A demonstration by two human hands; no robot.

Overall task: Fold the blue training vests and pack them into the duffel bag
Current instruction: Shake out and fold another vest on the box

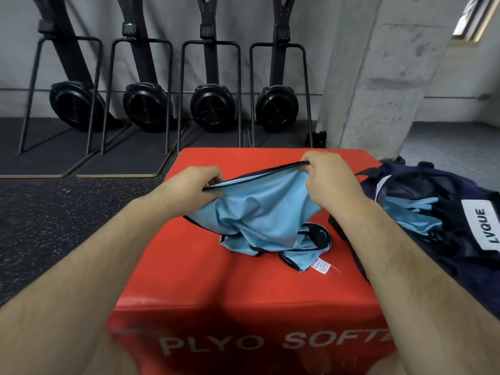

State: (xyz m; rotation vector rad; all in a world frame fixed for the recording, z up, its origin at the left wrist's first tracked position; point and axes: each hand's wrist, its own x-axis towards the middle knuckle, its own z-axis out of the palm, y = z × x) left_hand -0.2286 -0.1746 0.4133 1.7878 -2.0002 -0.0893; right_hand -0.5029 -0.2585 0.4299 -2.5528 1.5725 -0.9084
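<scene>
Two hands, left [194, 185] and right [327, 177], clamp curled fingers on the black-piped hem of a limp blue vest [259, 209].

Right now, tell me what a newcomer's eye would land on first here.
The bright red plyo box fills the centre. Above it, the left hand and right hand pinch the dark-trimmed edge of a light blue vest, its lower part crumpled on the box. To the right sits an open navy duffel bag with more blue fabric inside.
</scene>
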